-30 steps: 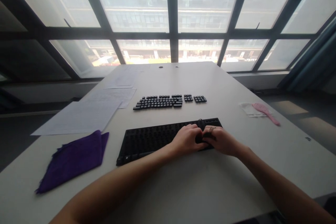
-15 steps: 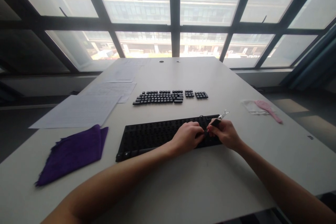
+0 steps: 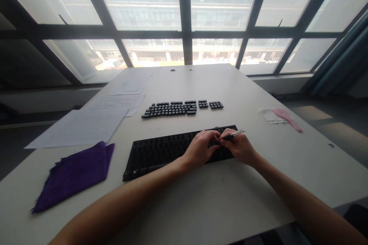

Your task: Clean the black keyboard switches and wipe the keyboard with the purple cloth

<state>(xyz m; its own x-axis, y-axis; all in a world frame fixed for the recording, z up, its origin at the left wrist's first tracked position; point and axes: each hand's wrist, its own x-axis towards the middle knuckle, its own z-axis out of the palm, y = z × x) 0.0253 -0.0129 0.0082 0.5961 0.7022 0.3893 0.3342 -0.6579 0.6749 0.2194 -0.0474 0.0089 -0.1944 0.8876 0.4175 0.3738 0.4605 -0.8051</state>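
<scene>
A black keyboard base [image 3: 161,151] with its keycaps removed lies in front of me on the white table [image 3: 201,199]. My left hand [image 3: 199,148] rests on its right part with fingers curled, pinched against my right hand. My right hand [image 3: 239,146] is closed on a small tool with a metal tip [image 3: 234,134], lying nearly flat over the keyboard's right end. The loose black keycaps [image 3: 178,108] are laid out in rows farther back on the table.
A purple cloth [image 3: 74,174] lies at the left near the front edge. Paper sheets [image 3: 83,126] cover the left side. A pink brush [image 3: 286,118] on a white wipe sits at the right. Large windows stand behind the table.
My right hand lifted the tool so its tip showed, then lowered it flatter over the keyboard's right end. Both hands stayed together on the keyboard. The camera shifted slightly.
</scene>
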